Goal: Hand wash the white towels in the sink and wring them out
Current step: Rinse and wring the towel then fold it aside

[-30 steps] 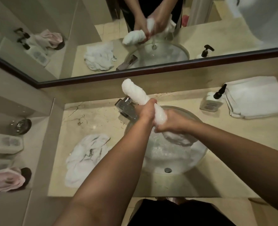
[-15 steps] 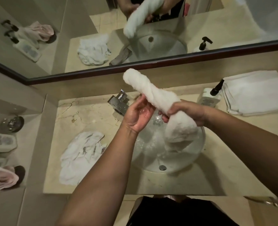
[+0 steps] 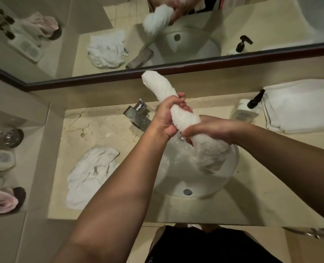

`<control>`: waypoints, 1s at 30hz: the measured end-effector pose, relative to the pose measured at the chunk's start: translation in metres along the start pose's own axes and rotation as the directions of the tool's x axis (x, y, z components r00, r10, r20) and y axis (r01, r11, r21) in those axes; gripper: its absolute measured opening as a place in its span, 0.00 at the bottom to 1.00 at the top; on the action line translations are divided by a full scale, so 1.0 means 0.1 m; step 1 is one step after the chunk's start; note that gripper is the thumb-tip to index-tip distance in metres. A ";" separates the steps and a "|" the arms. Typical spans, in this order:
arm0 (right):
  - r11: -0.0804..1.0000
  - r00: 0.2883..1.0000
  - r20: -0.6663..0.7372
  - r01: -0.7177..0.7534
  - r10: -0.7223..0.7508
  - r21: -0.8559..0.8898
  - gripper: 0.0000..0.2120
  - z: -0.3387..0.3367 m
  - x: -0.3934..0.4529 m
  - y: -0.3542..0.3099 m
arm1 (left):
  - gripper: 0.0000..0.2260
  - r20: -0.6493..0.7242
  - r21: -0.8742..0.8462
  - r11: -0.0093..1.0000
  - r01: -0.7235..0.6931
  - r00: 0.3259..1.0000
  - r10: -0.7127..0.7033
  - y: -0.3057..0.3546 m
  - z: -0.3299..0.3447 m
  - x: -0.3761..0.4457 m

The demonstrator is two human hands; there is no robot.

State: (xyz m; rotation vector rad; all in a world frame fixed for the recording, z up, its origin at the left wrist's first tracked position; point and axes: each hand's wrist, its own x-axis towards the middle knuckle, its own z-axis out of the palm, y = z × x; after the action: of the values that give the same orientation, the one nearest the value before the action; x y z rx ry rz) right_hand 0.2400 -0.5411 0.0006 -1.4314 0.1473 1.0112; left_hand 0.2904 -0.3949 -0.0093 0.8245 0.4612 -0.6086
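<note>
A white towel [image 3: 186, 118], twisted into a thick roll, is held slanted above the round white sink [image 3: 231, 173]. My left hand [image 3: 167, 114] grips its upper part, and my right hand [image 3: 208, 128] grips it just below. The towel's top end sticks up toward the mirror frame, while its loose lower end hangs into the basin. Water shimmers in the sink under my hands. A second white towel [image 3: 90, 173] lies crumpled on the counter to the left. A folded stack of white towels [image 3: 300, 107] rests at the back right.
A chrome faucet [image 3: 138, 115] stands behind the sink on the left. A soap pump bottle [image 3: 246, 110] sits beside the folded stack. The beige marble counter [image 3: 100, 128] ends at a wall on the left. A mirror [image 3: 176, 31] spans the back.
My left hand, open half a second ago, has closed around the towel again above the right hand. The towel roll sits slightly lower over the basin.
</note>
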 end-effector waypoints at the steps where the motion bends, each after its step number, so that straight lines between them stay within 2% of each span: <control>1: 0.994 0.999 -0.047 0.010 -0.015 -0.110 0.16 0.02 0.03 0.01 | 0.06 -0.076 0.041 0.999 0.021 0.997 -0.018 -0.05 -0.01 -0.01; 3: 0.953 0.987 -0.156 -0.018 -0.031 -0.303 0.21 0.06 0.12 0.09 | 0.11 -0.180 0.089 0.993 0.072 0.982 -0.055 -0.14 -0.03 -0.01; 7: 0.801 0.950 -0.304 -0.125 -0.075 -0.585 0.17 0.12 0.24 0.20 | 0.12 -0.338 0.149 0.987 0.052 0.941 0.001 -0.29 -0.07 0.07; 14: 0.603 0.903 -0.396 -0.226 -0.165 -0.765 0.09 0.22 0.43 0.25 | 0.09 -0.560 0.209 0.977 0.053 0.825 0.075 -0.34 -0.06 0.16; 18: 0.525 0.880 -0.402 -0.225 -0.252 -0.821 0.12 0.28 0.46 0.32 | 0.05 -0.650 0.244 0.964 0.109 0.756 0.079 -0.35 -0.06 0.19; 21: 0.494 0.840 -0.443 -0.255 -0.312 -0.831 0.16 0.30 0.44 0.36 | 0.05 -0.666 0.207 0.970 0.125 0.744 0.046 -0.35 -0.06 0.21; 23: 0.548 0.807 -0.480 -0.244 -0.343 -0.801 0.18 0.32 0.42 0.40 | 0.04 -0.644 0.206 0.969 0.138 0.765 0.028 -0.33 -0.02 0.18; 26: 0.731 0.810 -0.507 -0.150 -0.295 -0.665 0.14 0.29 0.36 0.44 | 0.03 -0.530 0.251 0.944 0.216 0.846 -0.053 -0.29 0.00 0.13; 29: 0.892 0.840 -0.502 -0.047 -0.208 -0.449 0.11 0.15 0.24 0.39 | 0.01 -0.216 0.249 0.943 0.222 0.962 -0.169 -0.13 0.01 0.01; 30: 0.935 0.858 -0.480 0.003 -0.185 -0.356 0.10 0.10 0.18 0.35 | 0.07 -0.094 0.211 0.956 0.204 0.978 -0.188 -0.07 -0.03 -0.02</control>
State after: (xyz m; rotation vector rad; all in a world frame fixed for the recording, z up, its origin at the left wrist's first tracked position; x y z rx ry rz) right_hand 0.2235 -0.5300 -0.0349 -1.9938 0.2905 0.5683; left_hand 0.2838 -0.3962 -0.0137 1.0214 0.5536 -0.8257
